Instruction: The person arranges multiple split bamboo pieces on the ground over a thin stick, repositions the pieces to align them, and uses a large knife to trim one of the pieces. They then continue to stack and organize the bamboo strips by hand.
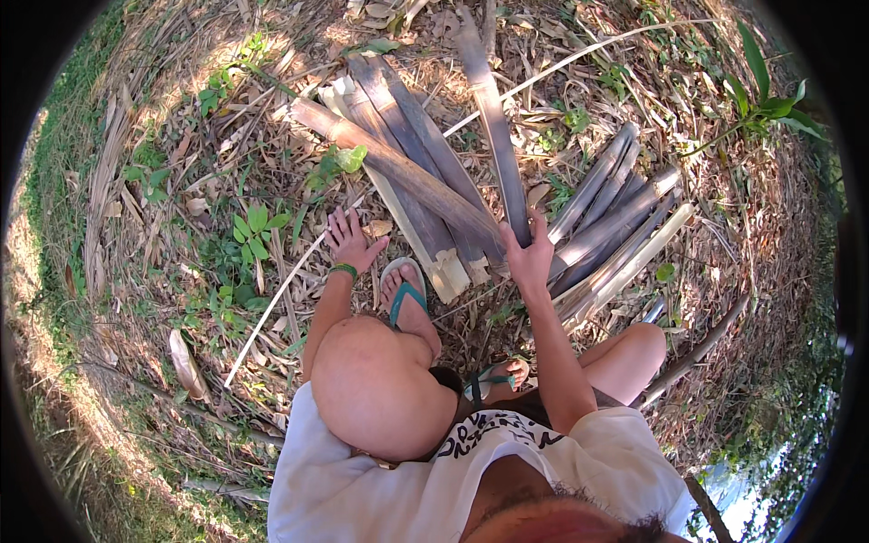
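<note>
Near end of a dark split-bamboo strip (pixel 496 136) is gripped in the right hand (pixel 529 258), fingers closed around it; the far end is pointed away over the leaf litter. The strip is judged light and stiff, dry enough to split, its edges possibly sharp; hold best taken across the flat faces. Left hand (pixel 351 244) is spread, palm down, nothing seen in it; ground contact cannot be told. A flip-flop (pixel 407 306) is noted beside it. Sideways room is limited by a bamboo stack (pixel 403 185) at left and a bamboo pile (pixel 625 222) at right. Farther off, a thin pale stick (pixel 593 56) is seen.
</note>
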`<action>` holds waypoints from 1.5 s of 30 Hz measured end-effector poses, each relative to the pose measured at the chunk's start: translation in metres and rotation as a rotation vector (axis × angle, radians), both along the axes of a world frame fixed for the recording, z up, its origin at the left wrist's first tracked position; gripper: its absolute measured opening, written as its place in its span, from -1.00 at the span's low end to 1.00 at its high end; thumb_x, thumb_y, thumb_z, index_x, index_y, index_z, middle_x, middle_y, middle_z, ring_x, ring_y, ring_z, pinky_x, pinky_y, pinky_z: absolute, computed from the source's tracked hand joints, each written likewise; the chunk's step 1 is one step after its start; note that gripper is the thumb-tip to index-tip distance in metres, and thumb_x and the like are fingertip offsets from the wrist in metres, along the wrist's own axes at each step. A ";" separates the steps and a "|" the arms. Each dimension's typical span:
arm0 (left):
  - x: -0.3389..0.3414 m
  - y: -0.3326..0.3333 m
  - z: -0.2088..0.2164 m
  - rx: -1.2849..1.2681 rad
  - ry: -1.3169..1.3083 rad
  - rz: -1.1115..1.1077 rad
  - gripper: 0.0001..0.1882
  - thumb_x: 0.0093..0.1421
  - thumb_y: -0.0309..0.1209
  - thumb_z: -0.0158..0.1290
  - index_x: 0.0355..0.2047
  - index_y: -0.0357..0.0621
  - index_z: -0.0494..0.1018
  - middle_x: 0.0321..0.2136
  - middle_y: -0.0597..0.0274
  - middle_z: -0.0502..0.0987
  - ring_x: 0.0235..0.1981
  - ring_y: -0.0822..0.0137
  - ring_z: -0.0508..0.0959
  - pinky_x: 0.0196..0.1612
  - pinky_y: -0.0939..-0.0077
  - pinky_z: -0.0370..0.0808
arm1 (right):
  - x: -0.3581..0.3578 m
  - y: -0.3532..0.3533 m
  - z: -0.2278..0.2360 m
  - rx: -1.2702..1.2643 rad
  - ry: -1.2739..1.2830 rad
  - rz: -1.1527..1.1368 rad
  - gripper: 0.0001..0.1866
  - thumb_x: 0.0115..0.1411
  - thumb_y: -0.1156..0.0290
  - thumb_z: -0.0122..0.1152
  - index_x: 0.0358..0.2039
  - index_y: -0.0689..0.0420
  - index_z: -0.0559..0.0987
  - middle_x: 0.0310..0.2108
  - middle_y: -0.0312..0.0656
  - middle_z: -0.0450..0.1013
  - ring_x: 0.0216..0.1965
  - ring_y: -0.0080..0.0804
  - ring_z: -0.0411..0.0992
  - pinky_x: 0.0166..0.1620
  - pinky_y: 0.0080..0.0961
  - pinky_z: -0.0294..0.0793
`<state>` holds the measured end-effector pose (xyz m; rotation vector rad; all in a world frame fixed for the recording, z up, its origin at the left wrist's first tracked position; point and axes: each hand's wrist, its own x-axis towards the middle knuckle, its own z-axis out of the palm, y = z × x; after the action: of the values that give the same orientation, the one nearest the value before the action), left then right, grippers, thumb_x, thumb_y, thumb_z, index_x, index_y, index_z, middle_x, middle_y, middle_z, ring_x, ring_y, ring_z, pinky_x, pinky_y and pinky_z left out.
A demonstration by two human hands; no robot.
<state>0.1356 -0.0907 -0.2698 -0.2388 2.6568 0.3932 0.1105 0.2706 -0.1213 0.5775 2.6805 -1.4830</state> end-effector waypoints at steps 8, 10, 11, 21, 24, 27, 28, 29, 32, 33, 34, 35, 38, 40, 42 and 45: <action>0.001 0.005 0.011 -0.047 0.070 0.073 0.19 0.18 0.43 -0.11 0.50 -0.18 -0.26 0.48 -0.24 -0.29 0.50 -0.23 -0.37 0.37 -0.37 -0.48 | -0.077 -0.033 -0.033 0.234 0.102 0.568 -0.30 0.12 0.15 0.37 0.27 -0.01 0.38 -0.13 0.12 0.53 -0.08 0.13 0.51 0.02 -0.07 0.49; -0.005 0.022 0.021 -0.050 0.124 0.171 0.13 0.24 0.38 -0.13 0.49 -0.22 -0.19 0.48 -0.25 -0.17 0.50 -0.19 -0.29 0.36 -0.41 -0.49 | -0.081 -0.024 -0.060 0.200 0.086 0.638 -0.25 0.12 0.18 0.36 0.32 -0.02 0.32 -0.05 0.12 0.49 -0.03 0.15 0.48 0.06 -0.08 0.48; -0.011 0.047 0.031 -0.045 0.341 0.288 0.06 0.30 0.31 -0.14 0.46 -0.30 -0.12 0.45 -0.23 -0.04 0.51 -0.11 -0.20 0.36 -0.44 -0.48 | -0.077 -0.018 -0.066 0.190 0.040 0.633 -0.22 0.12 0.20 0.36 0.35 -0.04 0.28 -0.01 0.13 0.46 -0.03 0.17 0.48 0.06 -0.08 0.48; -0.087 0.100 0.066 0.491 0.429 0.186 0.22 0.14 0.32 0.11 0.49 -0.19 -0.21 0.48 -0.26 -0.21 0.50 -0.17 -0.21 0.39 -0.39 -0.36 | -0.009 -0.054 -0.066 0.048 -0.042 0.576 -0.19 0.14 0.27 0.24 0.42 -0.11 0.21 -0.01 0.10 0.37 -0.01 0.19 0.44 0.10 -0.06 0.44; -0.093 0.119 0.069 0.231 0.471 0.077 0.26 0.05 0.35 0.17 0.51 -0.03 -0.21 0.46 -0.39 -0.30 0.49 -0.25 -0.22 0.39 -0.38 -0.37 | -0.024 -0.048 -0.066 0.089 -0.006 0.574 -0.31 0.16 0.23 0.25 0.33 -0.07 0.38 0.03 0.06 0.36 0.04 0.11 0.42 0.13 -0.09 0.42; -0.090 0.123 0.068 0.160 0.400 -0.009 0.29 -0.02 0.34 0.24 0.51 0.10 -0.19 0.43 -0.47 -0.42 0.48 -0.32 -0.26 0.39 -0.41 -0.23 | -0.035 -0.026 -0.060 0.188 0.069 0.310 -0.45 0.16 0.16 0.30 0.16 0.04 0.52 0.08 0.03 0.33 0.07 0.04 0.40 0.13 -0.11 0.43; -0.089 0.123 0.067 0.140 0.388 -0.023 0.29 -0.03 0.33 0.25 0.52 0.11 -0.19 0.43 -0.47 -0.43 0.48 -0.33 -0.27 0.39 -0.41 -0.20 | -0.039 -0.017 -0.055 0.203 0.076 0.196 -0.46 0.16 0.15 0.31 0.13 0.06 0.53 0.08 0.04 0.32 0.07 0.04 0.39 0.13 -0.12 0.42; -0.091 0.124 0.067 0.147 0.380 -0.032 0.29 -0.03 0.32 0.27 0.52 0.13 -0.19 0.43 -0.46 -0.46 0.48 -0.33 -0.29 0.39 -0.40 -0.20 | -0.042 0.002 -0.056 0.311 0.046 0.024 -0.46 0.15 0.16 0.32 0.09 0.14 0.53 0.10 0.04 0.32 0.10 0.06 0.37 0.13 -0.10 0.42; -0.094 0.130 0.067 0.162 0.356 -0.055 0.29 -0.04 0.29 0.29 0.52 0.18 -0.20 0.43 -0.43 -0.54 0.48 -0.35 -0.32 0.40 -0.38 -0.21 | -0.032 0.077 -0.071 0.531 -0.237 -0.241 -0.27 0.08 0.15 0.39 0.20 0.22 0.36 0.12 0.12 0.26 0.16 0.06 0.30 0.14 -0.09 0.41; -0.095 0.129 0.067 0.164 0.349 -0.060 0.29 -0.04 0.29 0.29 0.52 0.19 -0.20 0.43 -0.44 -0.54 0.47 -0.35 -0.31 0.40 -0.38 -0.21 | -0.027 0.093 -0.074 0.567 -0.313 -0.226 -0.25 0.06 0.12 0.40 0.18 0.24 0.37 0.10 0.14 0.27 0.15 0.08 0.30 0.13 -0.09 0.41; -0.096 0.129 0.067 0.167 0.342 -0.063 0.29 -0.04 0.29 0.29 0.52 0.19 -0.20 0.42 -0.44 -0.55 0.47 -0.36 -0.30 0.40 -0.38 -0.21 | -0.021 0.105 -0.078 0.601 -0.390 -0.210 -0.22 0.03 0.10 0.42 0.16 0.27 0.37 0.08 0.16 0.27 0.13 0.10 0.30 0.13 -0.09 0.41; -0.095 0.130 0.067 0.187 0.330 -0.061 0.28 -0.03 0.30 0.28 0.52 0.19 -0.21 0.42 -0.45 -0.55 0.47 -0.39 -0.28 0.40 -0.38 -0.21 | -0.016 0.110 -0.080 0.633 -0.340 -0.257 -0.19 0.01 0.10 0.44 0.18 0.26 0.35 0.08 0.17 0.26 0.12 0.11 0.29 0.13 -0.08 0.41; -0.095 0.128 0.064 0.120 0.340 -0.080 0.29 -0.05 0.37 0.24 0.52 0.17 -0.16 0.43 -0.46 -0.51 0.47 -0.36 -0.27 0.40 -0.36 -0.11 | 0.003 0.120 -0.083 0.689 -0.248 -0.385 -0.07 -0.07 0.13 0.51 0.25 0.24 0.27 0.10 0.19 0.21 0.10 0.14 0.28 0.13 -0.06 0.40; -0.093 0.127 0.059 0.109 0.339 -0.076 0.29 -0.05 0.40 0.22 0.52 0.17 -0.16 0.42 -0.47 -0.50 0.46 -0.40 -0.26 0.39 -0.36 -0.10 | 0.010 0.122 -0.083 0.664 -0.263 -0.453 0.04 -0.11 0.16 0.55 0.31 0.22 0.18 0.11 0.18 0.18 0.08 0.15 0.27 0.14 -0.04 0.38; -0.092 0.123 0.059 0.109 0.332 -0.061 0.29 -0.05 0.40 0.22 0.52 0.17 -0.16 0.42 -0.48 -0.49 0.46 -0.41 -0.26 0.39 -0.36 -0.10 | 0.020 0.129 -0.089 0.667 -0.332 -0.523 0.14 -0.11 0.19 0.57 0.39 0.20 0.07 0.14 0.18 0.13 0.13 0.13 0.25 0.11 -0.07 0.42; -0.092 0.118 0.053 0.191 0.478 -0.109 0.30 -0.05 0.40 0.22 0.52 0.18 -0.19 0.42 -0.47 -0.54 0.45 -0.45 -0.24 0.39 -0.40 -0.19 | 0.015 0.141 -0.085 0.533 -0.436 -0.510 0.12 -0.11 0.07 0.54 0.35 0.31 0.14 0.09 0.26 0.30 0.10 0.19 0.37 0.15 -0.08 0.42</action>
<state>0.0436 0.0271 -0.2166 0.0723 3.0478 0.7425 0.1255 0.4113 -0.2064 1.4971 2.6458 -0.5381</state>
